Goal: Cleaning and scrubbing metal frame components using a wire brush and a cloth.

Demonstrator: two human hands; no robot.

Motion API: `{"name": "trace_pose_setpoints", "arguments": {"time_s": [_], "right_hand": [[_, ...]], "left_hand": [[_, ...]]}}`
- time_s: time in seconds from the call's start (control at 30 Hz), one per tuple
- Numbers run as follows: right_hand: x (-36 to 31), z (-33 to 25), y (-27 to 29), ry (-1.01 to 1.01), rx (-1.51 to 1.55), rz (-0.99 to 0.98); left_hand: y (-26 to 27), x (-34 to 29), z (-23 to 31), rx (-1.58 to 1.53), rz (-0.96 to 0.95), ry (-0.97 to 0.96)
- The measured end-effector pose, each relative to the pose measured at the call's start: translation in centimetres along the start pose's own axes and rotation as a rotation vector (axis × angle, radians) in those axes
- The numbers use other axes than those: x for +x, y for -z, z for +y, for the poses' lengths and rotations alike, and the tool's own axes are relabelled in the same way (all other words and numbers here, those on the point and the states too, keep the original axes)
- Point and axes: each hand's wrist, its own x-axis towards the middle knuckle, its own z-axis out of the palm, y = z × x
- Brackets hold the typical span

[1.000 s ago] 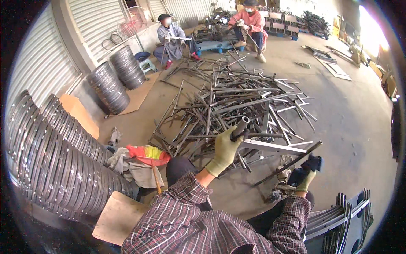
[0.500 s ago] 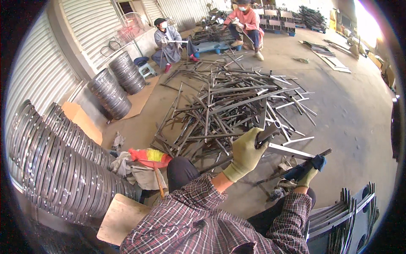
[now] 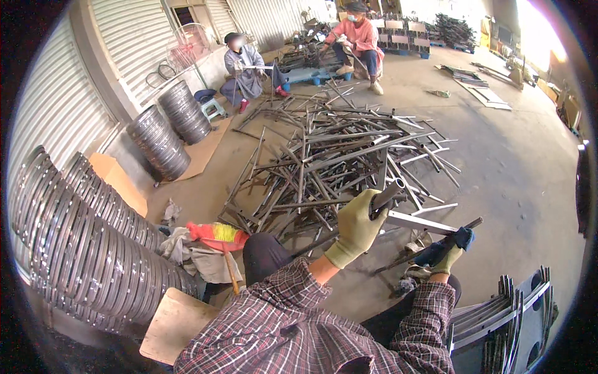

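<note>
My left hand (image 3: pixel 357 229), in a pale yellow-green work glove, is closed round the round tube end of a metal frame (image 3: pixel 421 223). From that grip a flat, light-coloured bar slants right and down to a thinner dark rod. My right hand (image 3: pixel 447 258), gloved the same way, grips a dark blue cloth (image 3: pixel 440 247) wrapped about the frame's far end. The cloth hides most of its fingers. Beyond both hands lies a big tangled heap of metal frames (image 3: pixel 336 140) on the floor.
Stacks of black metal rings (image 3: pixel 93 249) stand at left, near a wooden board (image 3: pixel 177 324). A red and yellow cloth (image 3: pixel 218 234) lies beside my left knee. Stacked metal parts (image 3: pixel 504 324) are at lower right. Two seated people (image 3: pixel 244 70) work behind the heap.
The whole view has shifted slightly. Both hands keep their grips on the frame and the cloth, with little movement between them.
</note>
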Motion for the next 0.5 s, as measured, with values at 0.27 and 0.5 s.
{"name": "trace_pose_setpoints", "arguments": {"time_s": [0.27,0.5], "right_hand": [[1.6,2.4,3.1,-0.272,-0.055,0.062],[0.9,2.0,1.7,-0.016,-0.108,-0.039]], "left_hand": [[0.5,0.2,0.1,-0.135,-0.075,-0.069],[0.9,-0.2,-0.1,-0.145,-0.126,-0.013]]}}
